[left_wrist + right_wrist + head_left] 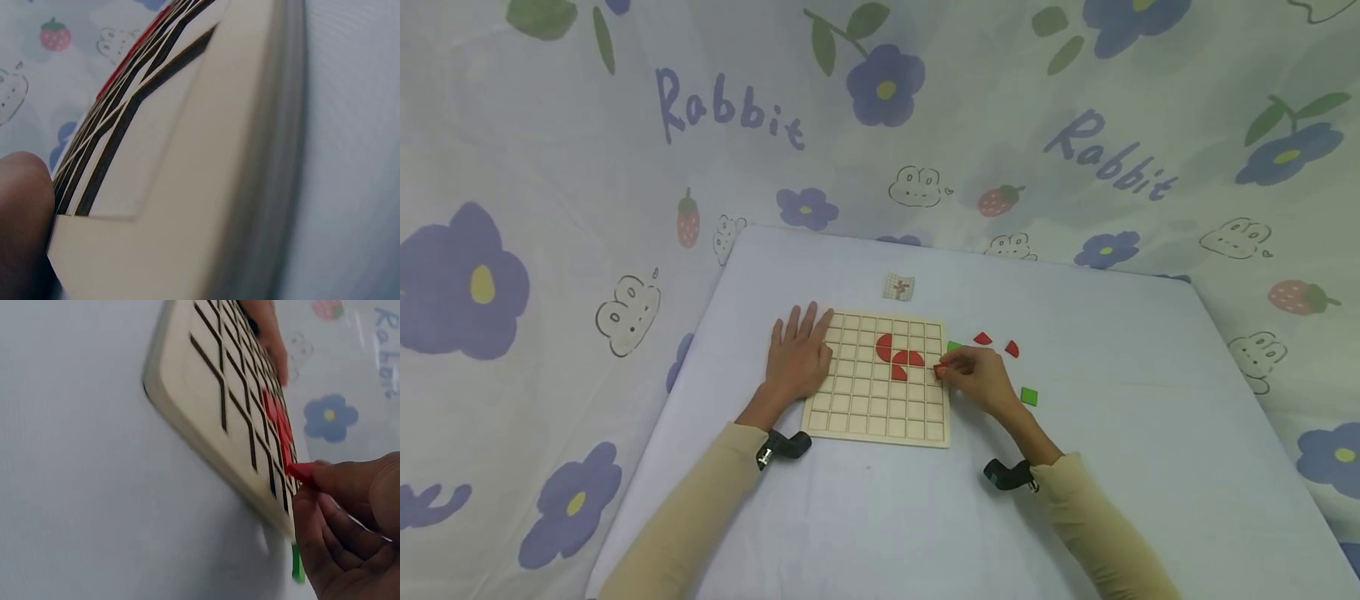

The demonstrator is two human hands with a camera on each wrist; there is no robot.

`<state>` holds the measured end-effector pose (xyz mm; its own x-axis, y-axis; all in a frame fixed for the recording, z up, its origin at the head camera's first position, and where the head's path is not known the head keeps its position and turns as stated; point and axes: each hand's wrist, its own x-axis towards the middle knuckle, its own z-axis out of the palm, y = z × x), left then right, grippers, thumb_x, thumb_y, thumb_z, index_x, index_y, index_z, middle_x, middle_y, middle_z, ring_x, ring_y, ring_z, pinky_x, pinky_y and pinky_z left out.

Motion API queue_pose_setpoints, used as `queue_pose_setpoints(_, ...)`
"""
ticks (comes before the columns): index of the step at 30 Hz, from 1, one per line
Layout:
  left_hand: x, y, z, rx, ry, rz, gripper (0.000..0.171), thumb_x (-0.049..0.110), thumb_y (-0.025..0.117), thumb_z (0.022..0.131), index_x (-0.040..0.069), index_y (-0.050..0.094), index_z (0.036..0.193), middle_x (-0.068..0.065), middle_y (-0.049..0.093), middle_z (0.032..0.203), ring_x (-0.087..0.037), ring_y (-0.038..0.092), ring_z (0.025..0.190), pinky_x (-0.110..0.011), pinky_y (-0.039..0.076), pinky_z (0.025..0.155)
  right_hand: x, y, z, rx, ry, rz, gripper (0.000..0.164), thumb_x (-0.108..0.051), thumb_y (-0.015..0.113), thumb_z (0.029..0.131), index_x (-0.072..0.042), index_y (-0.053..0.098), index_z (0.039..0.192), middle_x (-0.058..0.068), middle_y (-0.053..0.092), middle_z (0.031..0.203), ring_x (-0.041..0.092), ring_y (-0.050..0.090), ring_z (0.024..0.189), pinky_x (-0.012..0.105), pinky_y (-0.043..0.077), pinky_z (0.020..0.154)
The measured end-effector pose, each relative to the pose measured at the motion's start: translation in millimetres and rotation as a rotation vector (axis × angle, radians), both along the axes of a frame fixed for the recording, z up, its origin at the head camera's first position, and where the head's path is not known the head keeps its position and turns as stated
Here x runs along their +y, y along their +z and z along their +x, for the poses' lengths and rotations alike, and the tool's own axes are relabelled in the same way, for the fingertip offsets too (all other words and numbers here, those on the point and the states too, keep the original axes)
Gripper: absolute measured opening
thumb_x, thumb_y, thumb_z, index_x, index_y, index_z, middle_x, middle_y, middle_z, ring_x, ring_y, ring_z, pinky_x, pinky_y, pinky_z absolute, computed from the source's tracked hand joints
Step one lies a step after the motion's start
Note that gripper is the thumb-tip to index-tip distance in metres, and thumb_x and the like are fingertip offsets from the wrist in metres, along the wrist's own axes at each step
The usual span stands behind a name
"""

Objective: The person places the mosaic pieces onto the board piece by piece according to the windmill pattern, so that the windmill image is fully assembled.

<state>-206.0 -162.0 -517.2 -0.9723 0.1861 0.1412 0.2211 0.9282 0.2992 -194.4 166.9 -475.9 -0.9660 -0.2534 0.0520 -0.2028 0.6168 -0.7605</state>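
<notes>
A square wooden grid board (857, 408) lies on the white-covered table. Several red quarter-circle pieces (898, 372) sit in its cells right of the middle. My left hand (797, 358) rests with fingers spread along the board's left edge; in the left wrist view only a fingertip (25, 219) shows beside the board's corner. Between thumb and fingers, my right hand (981, 375) pinches a red piece (304, 474) over the board's right edge. Its full shape is partly covered by the fingertips.
Two red quarter-circle pieces (1012, 348) lie right of the board, beyond the right hand. One green square (1029, 396) is beside that hand, another green piece (954, 346) near the board's edge. A small pattern card (898, 287) lies behind the board. Printed cloth (850, 167) hangs behind.
</notes>
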Motion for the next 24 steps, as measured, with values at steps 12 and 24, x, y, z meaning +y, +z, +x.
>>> queue_pose_setpoints(12, 0.9, -1.2, 0.9, 0.012, 0.003, -0.001, 0.059, 0.025, 0.021, 0.099, 0.013, 0.026, 0.157, -0.016, 0.017, 0.162, -0.039, 0.008, 0.147, -0.059, 0.003, 0.115, -41.9, -3.6, 16.0, -0.024, 0.133, -0.061, 0.01, -0.014, 0.081, 0.082, -0.011, 0.077, 0.091, -0.008, 0.071, 0.08, 0.009, 0.067, 0.07, 0.028, 0.056, 0.065)
queue_pose_setpoints(24, 0.8, 0.3, -0.7, 0.001, 0.007, -0.008, 0.06, 0.025, 0.021, 0.099, 0.013, 0.024, 0.158, -0.016, 0.016, 0.162, -0.039, 0.006, 0.147, -0.058, 0.002, 0.115, -46.1, -14.9, 18.8, 0.226, 0.222, 0.093, 0.012, -0.013, 0.083, 0.08, -0.011, 0.078, 0.09, -0.009, 0.061, 0.079, 0.007, 0.052, 0.067, 0.023, 0.048, 0.057)
